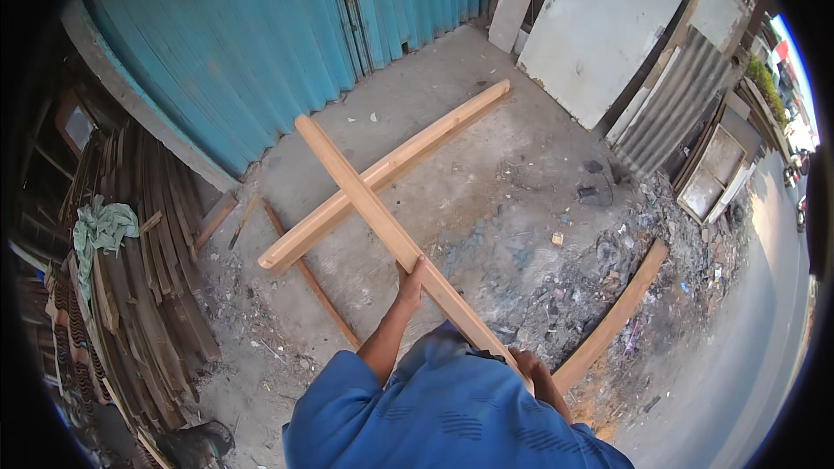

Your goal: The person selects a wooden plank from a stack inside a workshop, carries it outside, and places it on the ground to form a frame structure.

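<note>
A long, squared wooden beam [382, 224] runs from my body away to the far left. My left hand [413, 280] is closed round its left side, with the thumb along the edge and the other fingers mostly hidden beneath. Close to my waist, my right hand [528, 366] grips the near end from the right; its fingertips are hidden. Farther out, the held beam crosses over a second wooden beam [434, 133], which lies slantwise above the ground. Whether the two touch at the crossing, I cannot tell.
Blue corrugated metal doors [234, 43] close off the far left. Old planks [156, 295] are heaped at left under a green cloth [102, 230]. A curved plank [612, 317] lies on rubble at right. White panels [608, 22] and a corrugated sheet [676, 104] lean beyond; a road [756, 321] runs alongside.
</note>
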{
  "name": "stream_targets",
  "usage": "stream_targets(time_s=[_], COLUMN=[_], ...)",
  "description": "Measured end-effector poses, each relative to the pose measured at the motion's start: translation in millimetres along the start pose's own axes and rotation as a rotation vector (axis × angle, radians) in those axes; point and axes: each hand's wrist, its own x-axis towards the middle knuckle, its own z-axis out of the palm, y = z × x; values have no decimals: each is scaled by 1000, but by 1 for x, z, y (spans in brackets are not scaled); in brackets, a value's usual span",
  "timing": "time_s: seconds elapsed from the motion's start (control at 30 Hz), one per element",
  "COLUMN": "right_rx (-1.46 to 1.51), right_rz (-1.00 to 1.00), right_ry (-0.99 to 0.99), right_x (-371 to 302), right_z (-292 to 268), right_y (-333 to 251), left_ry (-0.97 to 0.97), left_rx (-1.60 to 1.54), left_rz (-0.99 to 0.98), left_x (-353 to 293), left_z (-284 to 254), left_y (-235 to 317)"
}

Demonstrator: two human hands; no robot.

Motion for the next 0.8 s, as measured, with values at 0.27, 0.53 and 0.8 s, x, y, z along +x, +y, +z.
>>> stream_targets(time_s=[0.27,0.53,0.8], right_rx=[-59,162,254], right_rz=[-23,37,218], right_ry=[-27,-73,-136], right_x=[56,105,144], right_z=[-100,-153,-172], right_y=[19,56,97], left_ry=[-61,-31,107], left_rx=[-45,44,34], left_rz=[-73,-101,-102], left_x=[80,122,143], left_z=[81,158,185], left_y=[2,-14,-37])
